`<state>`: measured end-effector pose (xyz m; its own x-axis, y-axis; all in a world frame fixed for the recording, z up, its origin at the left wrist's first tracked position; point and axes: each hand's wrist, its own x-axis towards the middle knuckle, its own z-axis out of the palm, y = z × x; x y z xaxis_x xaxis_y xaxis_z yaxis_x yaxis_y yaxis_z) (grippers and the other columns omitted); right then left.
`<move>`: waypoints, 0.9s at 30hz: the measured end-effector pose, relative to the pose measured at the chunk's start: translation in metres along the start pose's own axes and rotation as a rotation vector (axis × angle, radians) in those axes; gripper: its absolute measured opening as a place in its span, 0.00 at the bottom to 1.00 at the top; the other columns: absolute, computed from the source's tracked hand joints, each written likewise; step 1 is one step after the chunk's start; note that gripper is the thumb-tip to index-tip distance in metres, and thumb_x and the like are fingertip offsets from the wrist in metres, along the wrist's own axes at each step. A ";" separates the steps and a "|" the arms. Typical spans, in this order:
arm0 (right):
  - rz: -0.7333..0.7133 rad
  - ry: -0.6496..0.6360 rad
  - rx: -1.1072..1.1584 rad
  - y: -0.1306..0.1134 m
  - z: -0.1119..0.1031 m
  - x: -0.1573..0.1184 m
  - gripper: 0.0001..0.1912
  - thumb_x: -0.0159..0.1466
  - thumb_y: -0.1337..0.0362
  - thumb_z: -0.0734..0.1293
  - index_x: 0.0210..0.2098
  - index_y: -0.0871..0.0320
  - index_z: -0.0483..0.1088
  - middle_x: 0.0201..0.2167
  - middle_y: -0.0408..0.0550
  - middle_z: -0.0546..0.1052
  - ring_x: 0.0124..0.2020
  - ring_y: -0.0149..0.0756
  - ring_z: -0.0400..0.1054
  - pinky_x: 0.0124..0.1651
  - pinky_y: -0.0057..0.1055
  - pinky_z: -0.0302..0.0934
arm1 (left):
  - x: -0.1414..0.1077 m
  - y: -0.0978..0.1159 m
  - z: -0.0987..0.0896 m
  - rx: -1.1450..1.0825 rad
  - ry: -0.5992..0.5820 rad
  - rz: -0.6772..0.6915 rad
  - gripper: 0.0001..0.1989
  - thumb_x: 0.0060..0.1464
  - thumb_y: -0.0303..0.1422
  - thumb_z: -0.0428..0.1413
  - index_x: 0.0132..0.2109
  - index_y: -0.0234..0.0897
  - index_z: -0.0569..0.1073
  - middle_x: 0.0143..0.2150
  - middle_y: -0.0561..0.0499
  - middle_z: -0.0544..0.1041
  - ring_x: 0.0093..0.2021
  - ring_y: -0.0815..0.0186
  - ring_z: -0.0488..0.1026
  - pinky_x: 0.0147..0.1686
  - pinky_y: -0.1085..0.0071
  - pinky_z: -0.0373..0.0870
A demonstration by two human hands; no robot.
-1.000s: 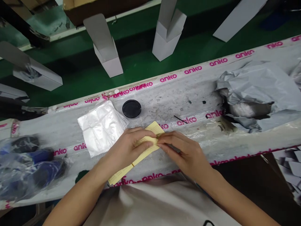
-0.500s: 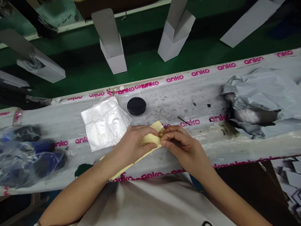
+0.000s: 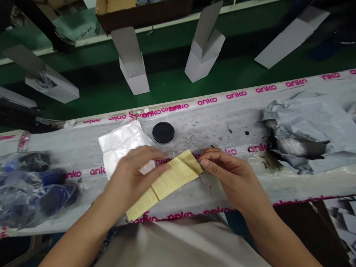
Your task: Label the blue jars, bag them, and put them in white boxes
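A yellow sheet of printed labels [image 3: 174, 180] lies slanted on the table in front of me, with rows of small print and a dark crease or gap across it. My left hand [image 3: 133, 174] is over the sheet's left part, its thumb and fingers apart, the thumb along the upper edge. At the sheet's right end, my right hand [image 3: 228, 172] is closed in a pinch, thumb against forefinger. Whatever is in that pinch is too small to make out. Behind the left hand lies a stack of clear plastic bags [image 3: 122, 142], and beside it a round black lid [image 3: 163, 132].
Bagged blue items [image 3: 41, 189] lie at the left, a torn grey plastic bag [image 3: 303, 129] at the right. Beyond the table's far edge, open white boxes [image 3: 201, 63] stand on a green surface [image 3: 164, 81]. A brown carton [image 3: 144, 18] sits farther back.
My left hand has let go of the sheet's right part and moved left, its fingers opening. The sheet now lies flatter and shows more print. My right hand has drawn slightly right, still pinched.
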<state>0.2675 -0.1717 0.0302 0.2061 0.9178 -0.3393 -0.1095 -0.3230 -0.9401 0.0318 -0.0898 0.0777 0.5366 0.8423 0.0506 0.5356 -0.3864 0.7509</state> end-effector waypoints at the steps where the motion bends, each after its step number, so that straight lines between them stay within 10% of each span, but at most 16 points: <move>1: 0.009 0.006 0.022 -0.002 0.001 0.002 0.07 0.60 0.55 0.76 0.33 0.51 0.81 0.37 0.46 0.79 0.40 0.38 0.72 0.41 0.34 0.67 | 0.005 -0.005 -0.007 0.013 0.082 -0.019 0.07 0.60 0.38 0.64 0.44 0.45 0.76 0.43 0.51 0.82 0.44 0.60 0.80 0.45 0.63 0.78; 7: 0.068 -0.020 0.145 -0.018 0.025 0.020 0.10 0.56 0.55 0.78 0.31 0.53 0.80 0.23 0.41 0.73 0.27 0.32 0.65 0.33 0.32 0.62 | 0.049 -0.053 0.001 -0.147 -0.075 0.007 0.42 0.50 0.31 0.70 0.68 0.48 0.61 0.70 0.44 0.68 0.70 0.51 0.66 0.65 0.54 0.69; 27: 0.194 -0.267 0.108 -0.039 0.050 0.028 0.14 0.59 0.53 0.75 0.39 0.55 0.82 0.16 0.35 0.62 0.19 0.26 0.51 0.23 0.28 0.46 | 0.028 -0.059 0.031 -0.081 0.099 0.284 0.24 0.58 0.22 0.59 0.58 0.45 0.66 0.60 0.43 0.74 0.63 0.56 0.71 0.61 0.51 0.70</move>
<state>0.2290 -0.1219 0.0594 -0.0890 0.8743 -0.4771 -0.2268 -0.4843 -0.8450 0.0359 -0.0548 0.0140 0.5889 0.7391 0.3268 0.3175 -0.5835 0.7475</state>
